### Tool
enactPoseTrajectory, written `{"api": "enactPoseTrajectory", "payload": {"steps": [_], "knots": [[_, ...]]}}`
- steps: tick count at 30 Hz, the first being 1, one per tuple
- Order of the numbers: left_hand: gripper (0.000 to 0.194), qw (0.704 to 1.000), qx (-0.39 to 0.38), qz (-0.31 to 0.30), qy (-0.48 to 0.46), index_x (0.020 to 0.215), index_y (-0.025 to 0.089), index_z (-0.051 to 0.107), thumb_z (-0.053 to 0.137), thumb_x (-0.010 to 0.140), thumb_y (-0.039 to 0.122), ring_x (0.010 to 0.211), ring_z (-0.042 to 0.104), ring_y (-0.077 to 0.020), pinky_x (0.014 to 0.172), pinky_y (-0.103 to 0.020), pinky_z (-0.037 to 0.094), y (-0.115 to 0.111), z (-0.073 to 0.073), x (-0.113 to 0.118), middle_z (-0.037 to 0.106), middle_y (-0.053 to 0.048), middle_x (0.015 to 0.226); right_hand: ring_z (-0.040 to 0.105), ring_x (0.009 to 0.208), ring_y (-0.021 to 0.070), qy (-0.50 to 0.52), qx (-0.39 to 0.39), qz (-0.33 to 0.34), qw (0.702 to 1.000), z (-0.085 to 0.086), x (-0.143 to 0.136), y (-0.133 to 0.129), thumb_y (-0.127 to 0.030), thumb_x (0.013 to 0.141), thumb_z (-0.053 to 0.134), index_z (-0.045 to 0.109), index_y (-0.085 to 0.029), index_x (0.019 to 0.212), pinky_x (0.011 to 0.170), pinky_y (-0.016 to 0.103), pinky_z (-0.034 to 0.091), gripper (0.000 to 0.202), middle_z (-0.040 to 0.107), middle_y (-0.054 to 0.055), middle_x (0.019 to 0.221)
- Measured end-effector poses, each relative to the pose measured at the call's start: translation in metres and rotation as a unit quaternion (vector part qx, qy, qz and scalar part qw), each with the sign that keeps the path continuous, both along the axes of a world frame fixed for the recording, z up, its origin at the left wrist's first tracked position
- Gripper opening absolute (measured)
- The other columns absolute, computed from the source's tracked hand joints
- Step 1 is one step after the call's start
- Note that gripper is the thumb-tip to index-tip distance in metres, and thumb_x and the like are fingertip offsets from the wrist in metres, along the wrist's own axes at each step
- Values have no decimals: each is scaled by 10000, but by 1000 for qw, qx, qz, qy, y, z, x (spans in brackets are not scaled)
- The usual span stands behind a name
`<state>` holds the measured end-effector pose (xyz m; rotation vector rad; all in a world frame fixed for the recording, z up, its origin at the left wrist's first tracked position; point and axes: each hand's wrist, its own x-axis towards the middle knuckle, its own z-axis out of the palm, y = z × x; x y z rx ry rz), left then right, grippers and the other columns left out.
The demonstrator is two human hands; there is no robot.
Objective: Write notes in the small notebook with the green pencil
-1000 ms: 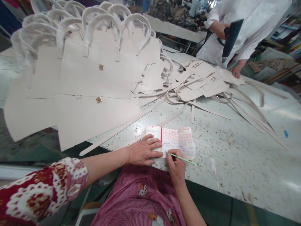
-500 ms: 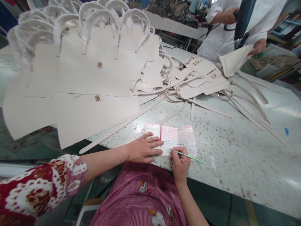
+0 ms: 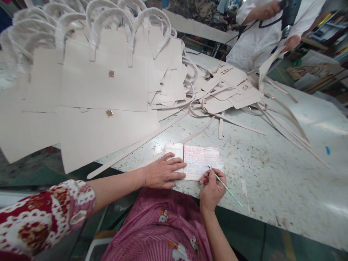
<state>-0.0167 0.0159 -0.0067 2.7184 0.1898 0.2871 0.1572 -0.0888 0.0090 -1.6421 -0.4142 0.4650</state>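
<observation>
A person writes in a small notebook at a work surface.

Head view: the left hand (image 3: 163,174) lies flat and open on the left page of the notebook (image 3: 199,161), pressing it down. The right hand (image 3: 212,188) is closed around a green pen (image 3: 225,186), with the tip touching the right page near its lower edge. That page is already nearly full of lines, so little room is left. The notebook sits at the near edge of the surface (image 3: 272,170). Cream bag panels (image 3: 103,87) with handles are piled beside it. Across the surface, another person's hand (image 3: 292,41) lifts a cream piece.

Right hand (image 3: 212,188) slid rightward along notebook (image 3: 199,161); pen (image 3: 225,186) tip now near page's right edge.
</observation>
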Motion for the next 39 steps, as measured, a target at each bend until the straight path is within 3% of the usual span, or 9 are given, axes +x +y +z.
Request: {"api": "enactPoseTrajectory", "payload": {"steps": [5, 12, 17, 24, 33, 39], "knots": [[386, 1000, -2, -2, -7, 1182, 278, 471, 494, 812, 382, 1233, 334, -248, 1034, -479, 148, 0, 1, 1, 432, -72, 1344, 510, 483, 75, 4, 0, -17, 1000, -2, -1, 0, -372, 833, 505, 507, -178, 934, 435, 195, 438, 219, 525, -13, 732], [396, 1000, 8, 0, -5, 1190, 280, 469, 492, 811, 393, 1223, 348, -252, 1031, -478, 174, 0, 2, 0, 427, -64, 1349, 552, 581, 114, -76, -126, 87, 985, 0, -1, -2, -369, 848, 444, 598, -151, 992, 602, 262, 453, 304, 625, 51, 837], [441, 1000, 13, 8, -19, 1214, 278, 461, 524, 791, 389, 1196, 374, -255, 1028, -467, 197, 0, 4, 0, 449, -60, 1327, 506, 575, 112, -75, -127, 105, 983, -1, -2, -1, -371, 831, 472, 563, -148, 941, 565, 238, 423, 265, 627, 44, 826], [430, 1000, 14, 3, -7, 1216, 274, 454, 498, 806, 396, 1207, 365, -251, 1026, -475, 191, 0, 5, -1, 440, -63, 1338, 574, 799, 180, -135, -151, 142, 969, -3, 0, -4, -373, 796, 534, 635, -178, 915, 759, 303, 425, 250, 654, 42, 886], [427, 1000, 15, 10, -17, 1205, 273, 470, 517, 797, 390, 1207, 373, -251, 1036, -463, 187, -1, 4, -1, 450, -62, 1330, 581, 683, 156, -74, -127, 112, 983, -2, -3, -3, -401, 828, 490, 601, -159, 961, 576, 255, 454, 297, 648, 67, 875], [417, 1000, 11, 0, 3, 1217, 269, 448, 474, 821, 397, 1219, 349, -254, 1033, -477, 143, 1, 4, 0, 430, -73, 1349, 583, 658, 147, -66, -115, 102, 986, -1, -3, -3, -374, 815, 495, 592, -146, 905, 570, 245, 466, 264, 640, 55, 798]]}}
